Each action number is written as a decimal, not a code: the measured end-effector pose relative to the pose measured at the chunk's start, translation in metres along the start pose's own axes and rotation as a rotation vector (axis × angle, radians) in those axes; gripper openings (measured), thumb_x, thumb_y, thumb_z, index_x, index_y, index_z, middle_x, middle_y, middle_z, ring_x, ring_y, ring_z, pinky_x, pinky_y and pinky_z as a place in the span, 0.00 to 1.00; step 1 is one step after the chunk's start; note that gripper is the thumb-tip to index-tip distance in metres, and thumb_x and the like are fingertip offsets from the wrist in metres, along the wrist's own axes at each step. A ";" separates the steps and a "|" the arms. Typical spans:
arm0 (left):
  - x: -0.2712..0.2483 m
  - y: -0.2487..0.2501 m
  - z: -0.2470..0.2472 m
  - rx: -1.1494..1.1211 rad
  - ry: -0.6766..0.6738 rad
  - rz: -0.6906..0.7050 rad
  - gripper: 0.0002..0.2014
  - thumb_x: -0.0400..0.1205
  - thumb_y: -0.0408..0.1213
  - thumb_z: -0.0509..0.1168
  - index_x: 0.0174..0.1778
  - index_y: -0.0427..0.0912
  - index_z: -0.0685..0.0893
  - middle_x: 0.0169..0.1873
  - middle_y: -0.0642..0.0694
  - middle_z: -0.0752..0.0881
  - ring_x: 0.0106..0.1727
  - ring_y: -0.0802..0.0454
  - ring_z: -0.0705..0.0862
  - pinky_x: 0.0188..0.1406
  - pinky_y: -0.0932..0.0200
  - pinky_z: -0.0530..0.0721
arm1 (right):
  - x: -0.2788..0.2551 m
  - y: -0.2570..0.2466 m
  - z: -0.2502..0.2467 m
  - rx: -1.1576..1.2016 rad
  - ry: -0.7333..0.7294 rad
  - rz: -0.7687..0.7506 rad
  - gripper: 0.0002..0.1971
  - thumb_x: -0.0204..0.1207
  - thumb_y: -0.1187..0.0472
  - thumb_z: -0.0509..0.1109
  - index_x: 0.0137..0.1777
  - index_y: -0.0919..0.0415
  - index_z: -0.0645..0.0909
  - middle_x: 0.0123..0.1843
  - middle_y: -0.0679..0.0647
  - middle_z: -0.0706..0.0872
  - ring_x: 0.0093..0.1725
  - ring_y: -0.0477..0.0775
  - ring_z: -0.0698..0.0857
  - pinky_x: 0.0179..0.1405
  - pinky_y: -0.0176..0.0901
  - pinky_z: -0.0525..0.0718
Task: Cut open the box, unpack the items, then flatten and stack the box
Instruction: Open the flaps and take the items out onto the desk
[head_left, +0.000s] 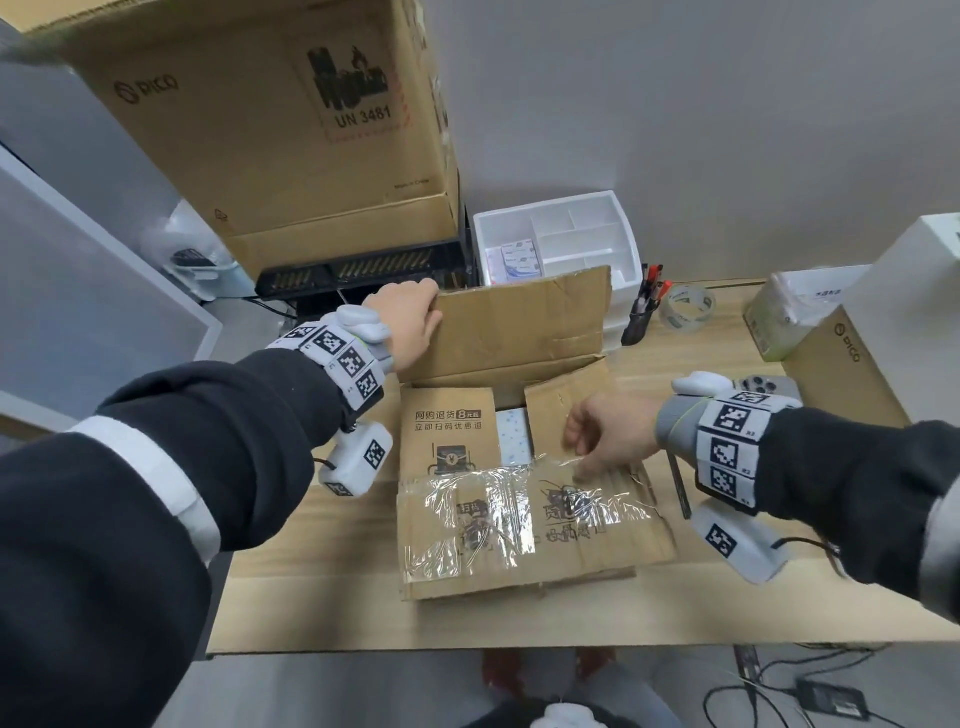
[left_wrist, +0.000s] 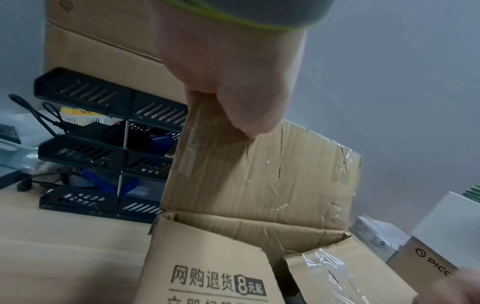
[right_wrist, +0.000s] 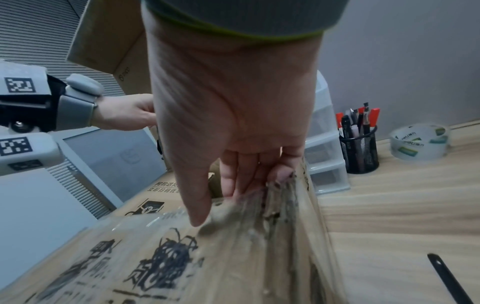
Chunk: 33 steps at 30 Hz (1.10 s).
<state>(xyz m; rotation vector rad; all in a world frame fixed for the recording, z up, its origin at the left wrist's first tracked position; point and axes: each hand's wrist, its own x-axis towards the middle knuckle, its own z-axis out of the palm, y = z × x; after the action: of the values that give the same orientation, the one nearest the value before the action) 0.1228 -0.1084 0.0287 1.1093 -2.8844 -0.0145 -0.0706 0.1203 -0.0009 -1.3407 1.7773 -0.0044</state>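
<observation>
A brown cardboard box (head_left: 566, 410) sits in the middle of the wooden table (head_left: 322, 587) with its top flaps apart. My left hand (head_left: 410, 322) grips the top left corner of the upright far flap (head_left: 519, 322); in the left wrist view the left hand (left_wrist: 228, 82) has its thumb on the far flap (left_wrist: 259, 174). My right hand (head_left: 608, 436) pinches the upper right edge of the taped near flap (head_left: 519, 530), which lies folded towards me. The right wrist view shows the right hand (right_wrist: 233, 123) with its thumb on the near flap (right_wrist: 207, 257) and fingers behind it. Between the inner flaps (head_left: 447, 431) shows a white, blue-speckled item (head_left: 514, 436).
A black cutter (head_left: 680, 483) lies on the table right of the box. Behind stand a large PICO carton (head_left: 270, 130) on a black tray rack (head_left: 358, 270), a white drawer organiser (head_left: 561, 239), a pen pot (head_left: 641, 317) and a tape roll (head_left: 685, 306). A phone (head_left: 763, 387) and a smaller carton (head_left: 841, 364) lie right.
</observation>
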 end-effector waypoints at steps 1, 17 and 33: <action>0.001 -0.001 0.001 -0.013 -0.012 0.010 0.08 0.88 0.44 0.59 0.46 0.45 0.70 0.46 0.41 0.84 0.46 0.37 0.81 0.42 0.44 0.79 | 0.000 0.000 0.003 -0.029 -0.004 0.007 0.21 0.64 0.51 0.84 0.55 0.53 0.84 0.47 0.45 0.89 0.48 0.48 0.88 0.50 0.38 0.85; 0.004 0.032 0.007 0.045 -0.044 0.048 0.13 0.88 0.45 0.57 0.64 0.43 0.76 0.58 0.40 0.84 0.58 0.36 0.80 0.50 0.44 0.76 | -0.018 0.003 0.025 -0.181 -0.093 0.100 0.12 0.62 0.52 0.85 0.39 0.49 0.84 0.49 0.47 0.92 0.48 0.49 0.89 0.52 0.43 0.88; -0.034 0.051 0.046 0.091 -0.189 0.004 0.31 0.81 0.53 0.63 0.78 0.42 0.69 0.76 0.38 0.71 0.72 0.37 0.74 0.70 0.38 0.75 | -0.031 0.006 0.016 0.078 -0.043 0.053 0.11 0.66 0.52 0.83 0.38 0.54 0.84 0.33 0.47 0.86 0.31 0.45 0.82 0.40 0.39 0.84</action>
<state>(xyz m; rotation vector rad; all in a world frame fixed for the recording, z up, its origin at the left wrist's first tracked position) 0.1115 -0.0475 -0.0174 1.1782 -3.0825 0.0133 -0.0646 0.1548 0.0061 -1.2287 1.7586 -0.0159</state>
